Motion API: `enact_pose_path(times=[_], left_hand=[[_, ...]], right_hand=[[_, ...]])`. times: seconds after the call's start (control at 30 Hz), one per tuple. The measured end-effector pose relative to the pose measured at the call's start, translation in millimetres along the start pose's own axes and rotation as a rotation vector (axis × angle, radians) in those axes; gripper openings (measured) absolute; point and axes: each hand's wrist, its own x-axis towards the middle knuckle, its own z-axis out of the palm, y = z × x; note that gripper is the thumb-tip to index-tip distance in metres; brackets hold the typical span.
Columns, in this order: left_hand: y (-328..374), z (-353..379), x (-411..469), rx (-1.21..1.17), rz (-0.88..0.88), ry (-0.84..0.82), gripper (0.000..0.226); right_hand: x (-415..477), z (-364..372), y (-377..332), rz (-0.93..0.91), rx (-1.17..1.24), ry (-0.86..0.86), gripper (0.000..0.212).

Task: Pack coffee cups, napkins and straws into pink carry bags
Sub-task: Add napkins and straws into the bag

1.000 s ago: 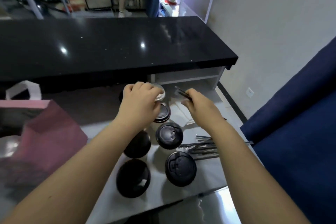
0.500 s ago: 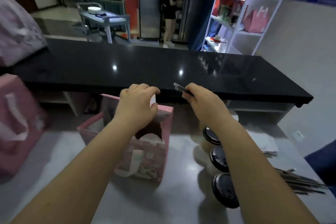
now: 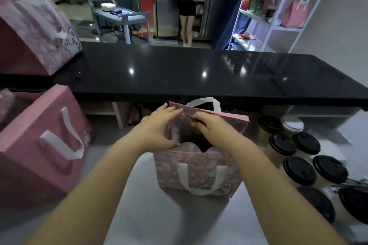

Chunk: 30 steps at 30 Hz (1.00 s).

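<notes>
Pale grey and smooth, the lower worktop [image 3: 163,215] was seen from above, with a long glossy black counter slab [image 3: 199,73] raised behind it and white metal shelving [image 3: 278,26] against the far wall. A person in dark clothes [image 3: 188,2] stood in the background beside a tall steel cabinet.

An open pink patterned paper carry bag with white ribbon handles [image 3: 199,167] stood upright on the worktop, directly beneath both hands. The left hand [image 3: 159,131] was held at the bag's left rim, its fingers [image 3: 171,110] stretched forward and lying together against the bag's far wall, the thumb resting near the front edge of the opening. The right hand [image 3: 212,125] was positioned over the mouth of the bag, its fingers curled and pinched on a thin dark item [image 3: 196,118], which could not be identified with certainty. The inside of the bag appeared dark and its contents could not be made out.

To the right of the right hand's fingers, a cluster of pale paper coffee cups with black plastic lids [image 3: 298,171] was grouped on the worktop, one at the back bearing a white lid [image 3: 292,123]. Well to the left of the left hand's fingers, a large plain pink carry bag with white handles [image 3: 39,145] was placed, and another patterned pink bag [image 3: 33,32] was set on the counter slab behind it.
</notes>
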Motion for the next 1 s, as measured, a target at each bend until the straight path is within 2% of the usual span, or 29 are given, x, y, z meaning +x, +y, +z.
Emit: enact_pose_path(times=[0.1,0.2,0.33,0.4,0.47,0.63,0.83,1.0], left_hand=[[-3.1,0.5,-0.6,0.055,-0.006,-0.037,0.101],[4.7,-1.2,-3.8,0.181,0.017,0.021,0.087],[17.6,-10.1,-4.6,0.375,0.062,0.244,0.054],[30.9,-14.7,1.1,0.403,0.105,0.348,0.046],[50.7,-14.2,12.5,0.382,0.161,0.376,0.044],[115.0,18.7,55.4,0.329,0.296,0.271,0.042],[206.8,86.8,92.4,0.313,0.405,0.161,0.037],[263.3,156.2,105.1,0.269,0.464,0.071,0.038]], right_hand=[[6.9,7.2,9.9,0.102,-0.381,-0.092,0.020],[11.1,11.5,7.8,0.107,-0.485,-0.132,0.028],[-0.5,-3.5,0.4,0.094,-0.393,-0.059,0.031],[-14.1,-19.4,-4.4,0.097,-0.247,0.010,0.027],[-30.0,-40.3,-4.5,0.103,-0.144,0.123,0.021],[-79.2,-90.6,28.9,0.213,-0.228,0.344,0.025],[-151.8,-118.9,88.9,0.414,-0.282,0.403,0.024],[-209.3,-124.4,147.1,0.588,-0.235,0.484,0.022]])
